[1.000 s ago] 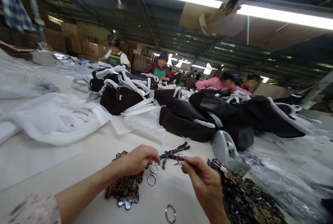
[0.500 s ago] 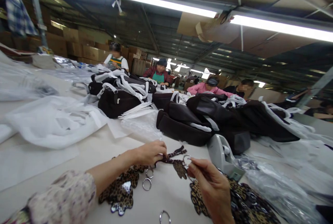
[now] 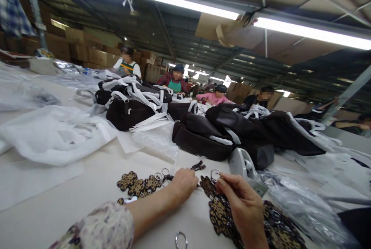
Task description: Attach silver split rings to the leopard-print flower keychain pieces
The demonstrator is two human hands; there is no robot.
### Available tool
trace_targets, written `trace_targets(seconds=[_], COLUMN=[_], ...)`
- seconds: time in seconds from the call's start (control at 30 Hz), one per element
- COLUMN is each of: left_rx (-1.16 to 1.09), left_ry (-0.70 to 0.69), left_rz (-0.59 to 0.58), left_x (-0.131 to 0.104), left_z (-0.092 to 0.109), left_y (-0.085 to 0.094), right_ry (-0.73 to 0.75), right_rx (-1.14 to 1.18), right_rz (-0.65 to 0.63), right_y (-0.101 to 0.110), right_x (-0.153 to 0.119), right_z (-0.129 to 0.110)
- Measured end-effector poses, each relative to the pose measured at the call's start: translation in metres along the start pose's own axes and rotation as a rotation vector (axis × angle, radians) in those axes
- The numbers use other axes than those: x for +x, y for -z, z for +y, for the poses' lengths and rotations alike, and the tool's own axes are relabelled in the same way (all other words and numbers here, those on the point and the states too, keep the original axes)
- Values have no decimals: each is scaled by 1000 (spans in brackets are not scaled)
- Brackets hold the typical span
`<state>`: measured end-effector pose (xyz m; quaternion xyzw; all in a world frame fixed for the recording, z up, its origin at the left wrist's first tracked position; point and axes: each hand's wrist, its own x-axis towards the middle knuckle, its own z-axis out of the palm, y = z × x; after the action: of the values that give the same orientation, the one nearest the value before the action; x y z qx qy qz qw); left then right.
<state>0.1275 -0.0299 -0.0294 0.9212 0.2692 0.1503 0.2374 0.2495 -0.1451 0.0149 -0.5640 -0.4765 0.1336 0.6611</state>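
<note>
My right hand pinches a silver key ring between thumb and fingertips. Beside that ring hangs a leopard-print piece. My left hand is closed just to the left, with a dark braided strap showing beyond its fingers; what its fingertips grip is mostly hidden. Left of it lie flower-shaped leopard-print charms with silver rings. Under and beside my right hand is a pile of leopard-print charms. One loose ring rests near the bottom edge.
Black bags with white-wrapped straps are heaped across the table's middle. A grey-white tape dispenser stands behind my right hand. Clear plastic lies at right, a white foam bag at left. Several people work beyond the bags.
My left hand has moved right, closer to my right hand, uncovering more charms and rings at left. My right hand still holds the ring. The view has shifted slightly.
</note>
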Motion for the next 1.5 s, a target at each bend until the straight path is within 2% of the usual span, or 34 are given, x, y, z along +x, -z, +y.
trace_targets(seconds=[0.07, 0.2, 0.27, 0.33, 0.47, 0.6, 0.8, 1.0, 1.1, 1.2, 1.27, 1.37, 1.4, 1.43, 1.47, 1.5], left_rx=[-68, -255, -585, -780, -848, -892, -906, -830, -765, -651, -603, -597, -607, -621, -629, -629], left_ry=[19, -2, -7, 27, 53, 40, 67, -25, -80, -121, -112, -35, -3, 22, 41, 58], left_rz=[35, 52, 23, -7, 2, -16, 2, 0, 40, 13, 14, 183, 251, 295, 318, 324], left_x=[-1, -21, -37, -51, -67, -70, -72, -71, -74, -79, -81, -82, -83, -83, -85, -86], left_z=[-5, -11, -9, -5, -2, 1, 3, -7, -6, -4, -6, -18, -23, -28, -34, -39], left_y=[14, 63, 82, 90, 86, 81, 85, 80, 76, 76, 82, 99, 106, 112, 118, 121], right_ry=[-30, -142, -212, -271, -361, -436, -509, -598, -522, -338, -179, 160, 275, 366, 415, 415], right_rx=[35, 146, 223, 304, 437, 496, 539, 528, 458, 279, 55, -358, -464, -533, -564, -563], right_rz=[-39, -203, -299, -360, -374, -389, -411, -390, -275, -61, 134, 402, 444, 430, 356, 228], right_y=[-1, -13, -22, -30, -39, -43, -45, -49, -44, -26, -11, 7, 8, 8, 5, 0], right_x=[0, -6, -10, -14, -20, -21, -20, -20, -15, -6, 1, 10, 12, 13, 12, 10], right_z=[0, 1, 1, 0, -3, -3, 0, 4, 7, 9, 9, 8, 8, 9, 10, 11])
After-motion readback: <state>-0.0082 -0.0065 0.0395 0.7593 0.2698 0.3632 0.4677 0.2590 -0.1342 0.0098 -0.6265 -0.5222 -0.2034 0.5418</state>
